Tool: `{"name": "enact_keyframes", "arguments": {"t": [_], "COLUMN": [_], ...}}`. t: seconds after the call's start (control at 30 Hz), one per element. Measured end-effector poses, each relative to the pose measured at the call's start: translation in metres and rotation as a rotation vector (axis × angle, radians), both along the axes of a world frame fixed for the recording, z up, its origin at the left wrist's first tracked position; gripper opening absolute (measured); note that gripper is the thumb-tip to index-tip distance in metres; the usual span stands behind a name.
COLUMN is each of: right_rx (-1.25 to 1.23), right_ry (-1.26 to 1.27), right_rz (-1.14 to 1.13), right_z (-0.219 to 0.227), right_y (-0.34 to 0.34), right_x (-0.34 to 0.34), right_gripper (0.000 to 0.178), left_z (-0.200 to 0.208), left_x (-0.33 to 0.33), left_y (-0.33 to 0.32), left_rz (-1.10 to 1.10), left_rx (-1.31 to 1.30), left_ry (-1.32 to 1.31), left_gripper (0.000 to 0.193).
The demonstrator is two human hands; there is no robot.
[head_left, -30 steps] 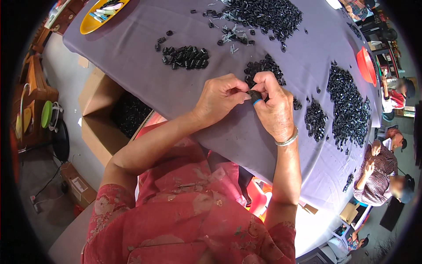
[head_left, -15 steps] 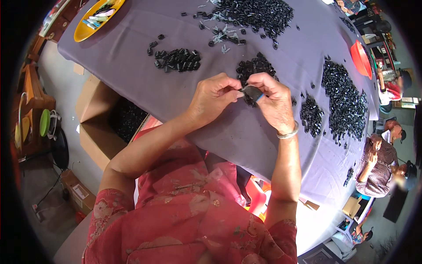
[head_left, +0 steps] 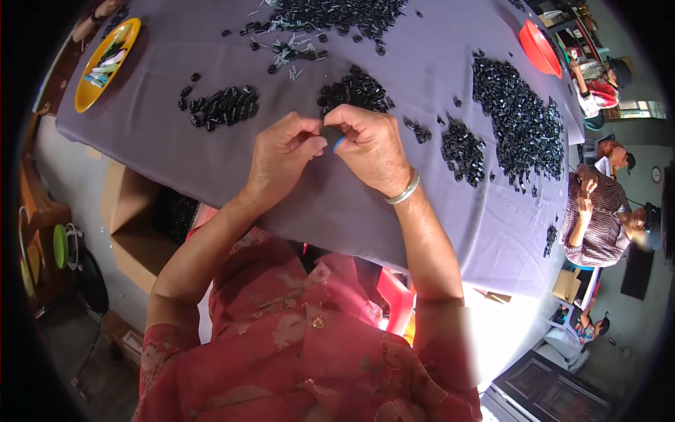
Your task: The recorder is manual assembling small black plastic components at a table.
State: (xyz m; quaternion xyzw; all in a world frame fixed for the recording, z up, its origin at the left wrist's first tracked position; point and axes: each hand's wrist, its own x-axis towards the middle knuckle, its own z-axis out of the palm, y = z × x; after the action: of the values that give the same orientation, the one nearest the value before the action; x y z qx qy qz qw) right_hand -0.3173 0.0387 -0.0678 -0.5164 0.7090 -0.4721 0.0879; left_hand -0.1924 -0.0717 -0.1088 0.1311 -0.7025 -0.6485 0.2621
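Observation:
My left hand (head_left: 281,156) and my right hand (head_left: 373,146) meet fingertip to fingertip above the near part of the table. Both are closed in a pinch. A dark cover with a blue rim (head_left: 332,134) sits at my right thumb, between the two hands. Whatever the fingertips grip is too small and too hidden to make out. Just beyond them lies a heap of small black plastic pieces (head_left: 357,90). A smaller group of black pieces (head_left: 223,107) is to the left, and another black cluster (head_left: 463,151) to the right.
A grey-purple cloth (head_left: 281,84) covers the table. Larger black piles (head_left: 524,119) lie right and far, with clear slivers (head_left: 292,50) among the far ones. A yellow dish (head_left: 130,35) holds small tools; a red bowl (head_left: 540,49) stands far right. Beside me is a cardboard box (head_left: 137,246). People sit at right.
The view has shifted, so the table things appear farther left. My hands stay together in a pinch, and the dark cover is now more hidden between the fingers.

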Motion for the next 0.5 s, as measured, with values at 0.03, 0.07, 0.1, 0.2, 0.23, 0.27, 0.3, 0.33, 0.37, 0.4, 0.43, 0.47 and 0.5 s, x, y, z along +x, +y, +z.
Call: {"name": "enact_keyframes", "arguments": {"t": [0.03, 0.07, 0.1, 0.2, 0.23, 0.27, 0.3, 0.33, 0.37, 0.4, 0.43, 0.47, 0.5], "right_rx": [0.000, -0.003, -0.006, -0.021, -0.022, -0.067, -0.111, -0.112, -0.085, -0.057, -0.116, -0.117, -0.092], "right_ry": [0.004, 0.007, 0.011, -0.077, -0.074, -0.060, -0.047, -0.044, -0.155, -0.267, -0.196, -0.193, -0.094], "right_rz": [-0.001, 0.007, 0.011, 0.041, 0.040, 0.012, -0.010, -0.006, -0.078, -0.149, -0.179, -0.176, -0.213], "right_z": [0.000, -0.001, -0.002, -0.011, -0.010, -0.009, -0.008, -0.006, -0.002, 0.000, -0.005, -0.006, -0.006], "right_y": [-0.001, -0.002, -0.001, -0.002, -0.001, -0.001, -0.002, -0.001, 0.000, 0.003, 0.003, 0.003, 0.004], "right_x": [0.000, 0.001, 0.001, -0.002, -0.002, -0.002, -0.002, -0.003, -0.005, -0.007, -0.013, -0.016, -0.017], "right_gripper": [0.020, 0.020, 0.020, 0.019, 0.019, 0.018, 0.016, 0.016, 0.015, 0.014, 0.013, 0.013, 0.013], "left_z": [-0.002, -0.005, -0.006, -0.002, -0.002, -0.001, -0.001, -0.002, -0.003, -0.003, -0.004, -0.005, -0.005], "left_x": [0.001, 0.002, 0.001, -0.001, -0.001, -0.001, -0.002, -0.002, -0.001, -0.001, -0.001, -0.002, -0.002], "left_y": [-0.001, -0.002, -0.002, -0.001, 0.000, 0.001, 0.001, 0.000, 0.000, 0.000, -0.001, -0.001, -0.001], "left_rz": [-0.001, -0.001, -0.006, -0.010, -0.011, 0.000, 0.017, 0.020, 0.016, 0.012, 0.015, 0.004, -0.011], "left_rx": [0.000, 0.001, 0.004, 0.018, 0.016, 0.050, 0.085, 0.083, 0.090, 0.097, 0.096, 0.073, 0.051], "left_ry": [0.004, 0.016, 0.030, 0.030, 0.034, 0.035, 0.037, 0.041, 0.041, 0.041, 0.044, 0.067, 0.087], "left_gripper": [0.009, 0.009, 0.009, 0.009, 0.009, 0.009, 0.009, 0.009, 0.009, 0.008, 0.008, 0.009, 0.009]}}
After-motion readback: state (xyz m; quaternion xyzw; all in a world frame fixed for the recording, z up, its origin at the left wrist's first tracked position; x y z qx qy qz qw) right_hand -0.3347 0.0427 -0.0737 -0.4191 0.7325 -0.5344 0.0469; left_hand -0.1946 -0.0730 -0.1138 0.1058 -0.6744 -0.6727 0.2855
